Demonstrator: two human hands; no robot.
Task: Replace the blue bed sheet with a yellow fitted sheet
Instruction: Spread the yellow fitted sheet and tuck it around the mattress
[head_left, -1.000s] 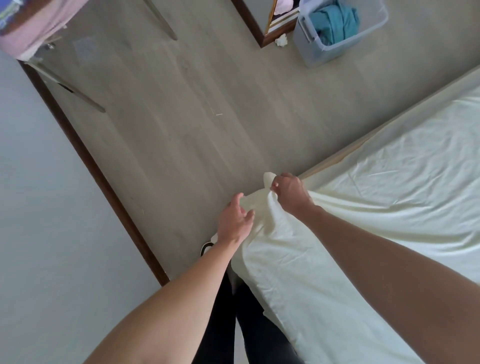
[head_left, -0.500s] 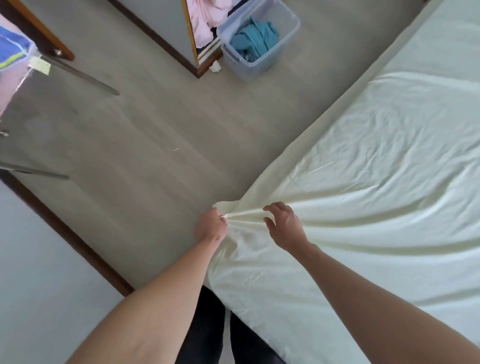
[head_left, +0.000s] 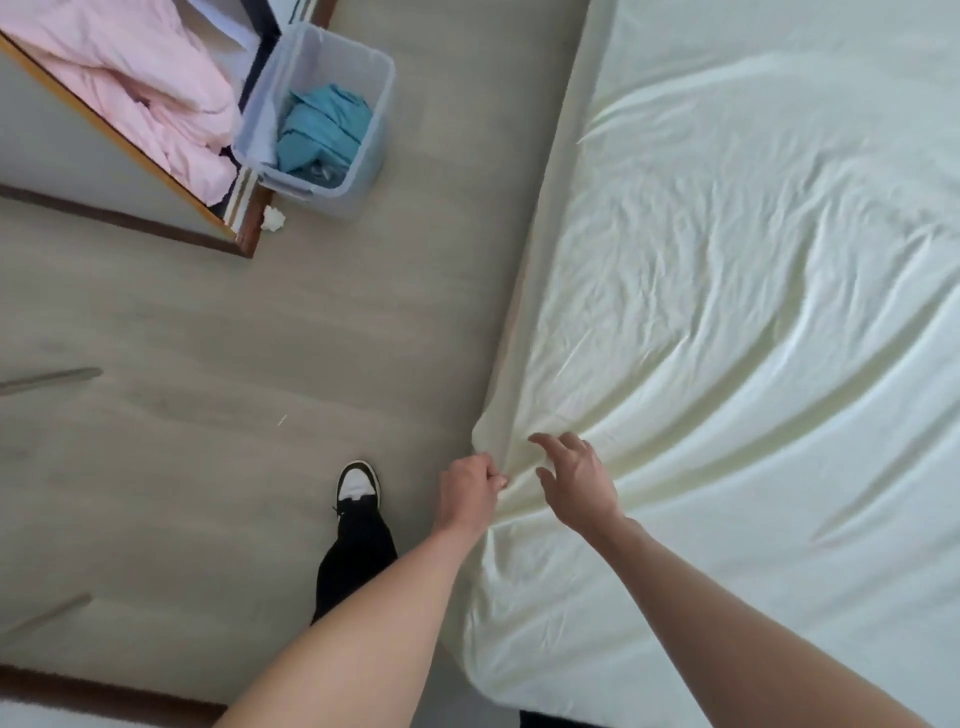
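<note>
- The yellow fitted sheet (head_left: 727, 312), pale and creased, lies spread over the bed and fills the view from 12 to 5 o'clock; its corner is bunched near 6 o'clock, with folds fanning out from there.
- The blue bed sheet (head_left: 322, 130) lies crumpled in a clear bin on the floor at 11 o'clock.

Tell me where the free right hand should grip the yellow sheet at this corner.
Probably the bunched corner fold of the yellow fitted sheet, just beyond the left hand, which already pinches it. Bring the right hand in from the bed side: creases fan out from that point, so the slack gathers there.
</note>
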